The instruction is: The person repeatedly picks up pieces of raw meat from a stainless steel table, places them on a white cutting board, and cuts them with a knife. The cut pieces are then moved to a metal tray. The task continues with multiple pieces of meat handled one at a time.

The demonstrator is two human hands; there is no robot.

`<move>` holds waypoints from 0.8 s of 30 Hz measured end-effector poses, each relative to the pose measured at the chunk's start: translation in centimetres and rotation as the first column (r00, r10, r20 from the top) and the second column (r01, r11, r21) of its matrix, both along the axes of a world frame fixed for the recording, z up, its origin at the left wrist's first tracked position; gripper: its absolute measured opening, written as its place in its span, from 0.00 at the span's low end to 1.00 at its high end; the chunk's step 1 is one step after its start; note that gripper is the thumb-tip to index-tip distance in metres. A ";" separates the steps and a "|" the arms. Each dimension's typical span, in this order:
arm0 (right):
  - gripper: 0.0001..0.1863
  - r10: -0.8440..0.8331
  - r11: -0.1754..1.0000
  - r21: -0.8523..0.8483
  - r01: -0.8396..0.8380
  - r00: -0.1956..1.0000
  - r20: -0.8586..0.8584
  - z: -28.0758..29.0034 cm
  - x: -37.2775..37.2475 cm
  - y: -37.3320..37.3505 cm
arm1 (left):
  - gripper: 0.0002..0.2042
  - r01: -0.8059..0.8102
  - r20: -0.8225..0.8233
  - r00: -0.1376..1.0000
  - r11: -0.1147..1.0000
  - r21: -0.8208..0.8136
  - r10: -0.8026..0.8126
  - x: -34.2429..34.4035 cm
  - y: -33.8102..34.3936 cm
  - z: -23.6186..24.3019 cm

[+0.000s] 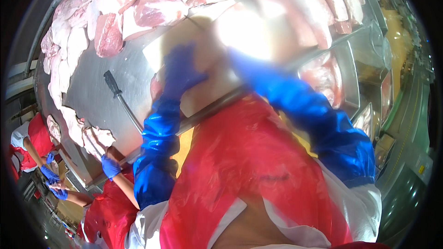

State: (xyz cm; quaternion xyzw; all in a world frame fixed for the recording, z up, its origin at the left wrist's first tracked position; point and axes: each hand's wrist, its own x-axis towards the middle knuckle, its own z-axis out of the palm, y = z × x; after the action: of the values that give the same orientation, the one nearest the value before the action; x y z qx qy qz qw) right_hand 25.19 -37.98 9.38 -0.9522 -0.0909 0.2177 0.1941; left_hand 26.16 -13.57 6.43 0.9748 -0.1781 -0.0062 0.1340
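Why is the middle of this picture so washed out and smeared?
Head view: glare off the steel table blows out the centre; the right hand is lost in motion blur, the left hand softer too; fisheye bends the table edge, corners vignetted dark.

Packages: none to be made out; the meat on the steel desk [99,90] lies bare, unwrapped
Labels: one small yellow square sticker [421,169] on the grey-green machine housing at the far right edge, low down; too small to tell more
Signs: none in view
Screens: none in view
Blurred zone: the bright patch at top centre is too smeared to judge
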 end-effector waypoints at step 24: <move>0.13 -0.302 0.143 0.798 0.585 0.794 -0.528 -2.0 -3.3 -13.2 | 0.15 0.422 0.297 0.887 0.881 -0.213 -0.353 15.6 -8.3 -7.8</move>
State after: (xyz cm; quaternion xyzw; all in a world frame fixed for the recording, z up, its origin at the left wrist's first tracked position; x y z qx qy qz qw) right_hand 21.90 -51.22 7.36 -0.5977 0.1120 0.1673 0.7760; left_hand 41.77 -21.82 -1.35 0.8839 -0.3855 0.1142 0.2388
